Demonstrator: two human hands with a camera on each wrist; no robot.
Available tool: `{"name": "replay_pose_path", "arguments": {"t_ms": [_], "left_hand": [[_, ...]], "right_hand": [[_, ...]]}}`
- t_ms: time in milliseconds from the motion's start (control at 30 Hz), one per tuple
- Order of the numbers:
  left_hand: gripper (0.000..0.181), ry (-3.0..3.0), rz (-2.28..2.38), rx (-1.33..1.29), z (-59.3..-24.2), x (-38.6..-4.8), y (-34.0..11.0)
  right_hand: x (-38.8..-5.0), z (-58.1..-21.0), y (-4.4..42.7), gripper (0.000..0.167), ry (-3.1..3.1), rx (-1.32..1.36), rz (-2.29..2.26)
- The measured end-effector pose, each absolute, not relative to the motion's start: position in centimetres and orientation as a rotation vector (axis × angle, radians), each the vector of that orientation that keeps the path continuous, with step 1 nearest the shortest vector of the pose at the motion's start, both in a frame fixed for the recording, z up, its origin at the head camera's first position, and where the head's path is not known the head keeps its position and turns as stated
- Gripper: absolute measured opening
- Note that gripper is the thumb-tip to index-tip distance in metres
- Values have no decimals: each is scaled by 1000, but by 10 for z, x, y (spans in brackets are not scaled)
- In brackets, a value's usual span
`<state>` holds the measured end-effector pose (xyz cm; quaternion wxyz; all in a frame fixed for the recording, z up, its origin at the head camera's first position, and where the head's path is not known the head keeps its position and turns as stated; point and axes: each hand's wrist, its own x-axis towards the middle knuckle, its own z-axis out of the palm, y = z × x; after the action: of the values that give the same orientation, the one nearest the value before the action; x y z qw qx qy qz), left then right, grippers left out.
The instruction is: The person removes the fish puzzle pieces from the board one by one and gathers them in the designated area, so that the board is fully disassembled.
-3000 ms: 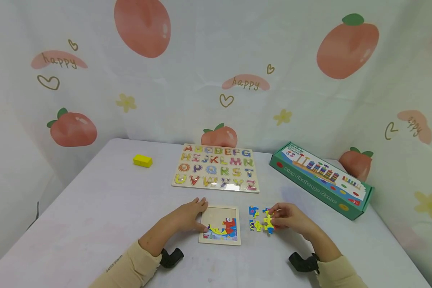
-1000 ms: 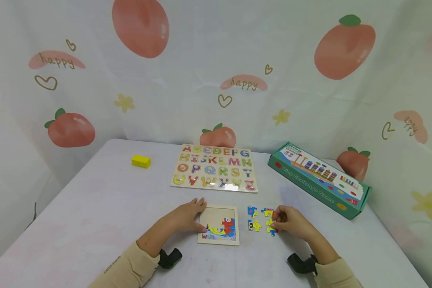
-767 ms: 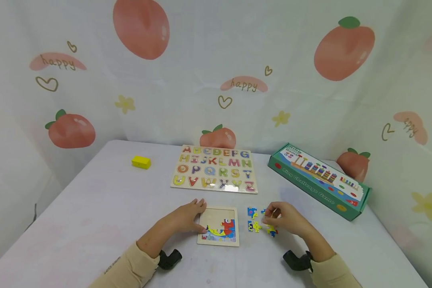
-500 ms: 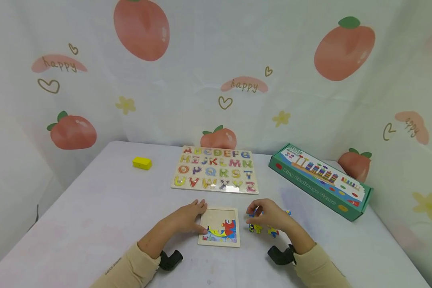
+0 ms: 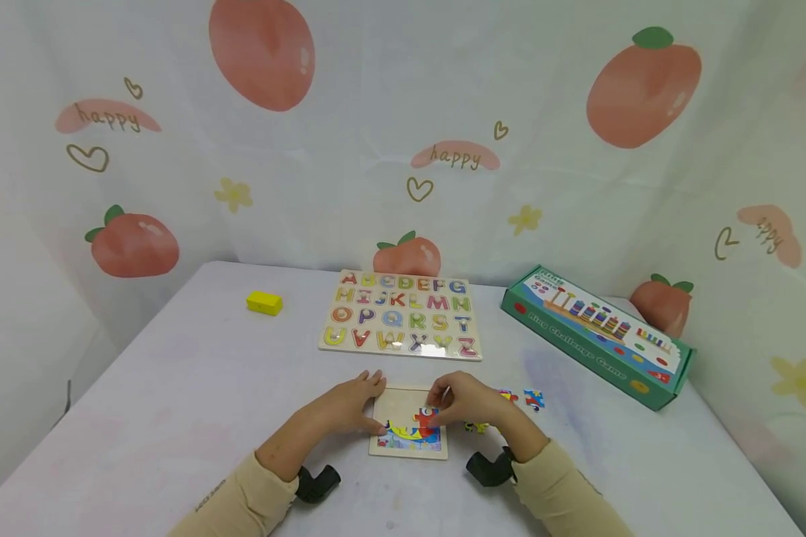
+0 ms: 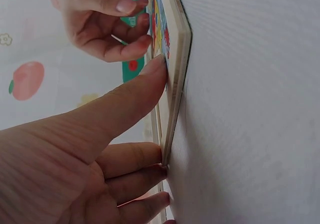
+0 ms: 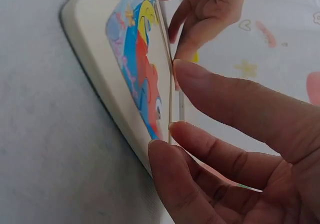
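Observation:
A square wooden puzzle tray [image 5: 408,457] lies on the table, its lower part filled with a yellow, red and blue picture. My left hand [image 5: 351,403] rests at the tray's left side, with the thumb on the frame and the other fingers along the edge. Over the tray's right side hovers my right hand [image 5: 466,399], thumb and fingers bent and apart. No piece shows between them in the right wrist view. Several loose jigsaw pieces lie right of the tray, including a blue-and-red piece [image 5: 533,400]; my right hand and forearm partly hide others.
Behind the tray lies a wooden alphabet board [image 5: 403,313]. A green Ring Challenge Game box [image 5: 598,335] stands at the back right, and a yellow block [image 5: 265,303] at the back left. A printed cloth hangs behind the table.
My right hand has moved left from the loose pieces to the tray's right side. Its forearm now covers some of them. The left hand and tray have stayed in place.

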<state>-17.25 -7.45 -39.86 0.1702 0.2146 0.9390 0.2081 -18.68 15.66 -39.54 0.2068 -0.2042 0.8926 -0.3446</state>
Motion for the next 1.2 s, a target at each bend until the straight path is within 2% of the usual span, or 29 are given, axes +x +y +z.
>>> {"name": "replay_pose_path", "arguments": {"t_ms": [433, 1000, 1200], "left_hand": [[80, 2669, 613, 613, -398, -172, -75], [79, 2664, 609, 608, -395, -170, -75], [79, 2662, 586, 602, -394, -171, -74]], "right_hand": [[-180, -394, 147, 19, 2515, -488, -940], [-178, -393, 151, 21, 2554, -526, -927], [-181, -398, 155, 16, 2487, -552, -1028]]}}
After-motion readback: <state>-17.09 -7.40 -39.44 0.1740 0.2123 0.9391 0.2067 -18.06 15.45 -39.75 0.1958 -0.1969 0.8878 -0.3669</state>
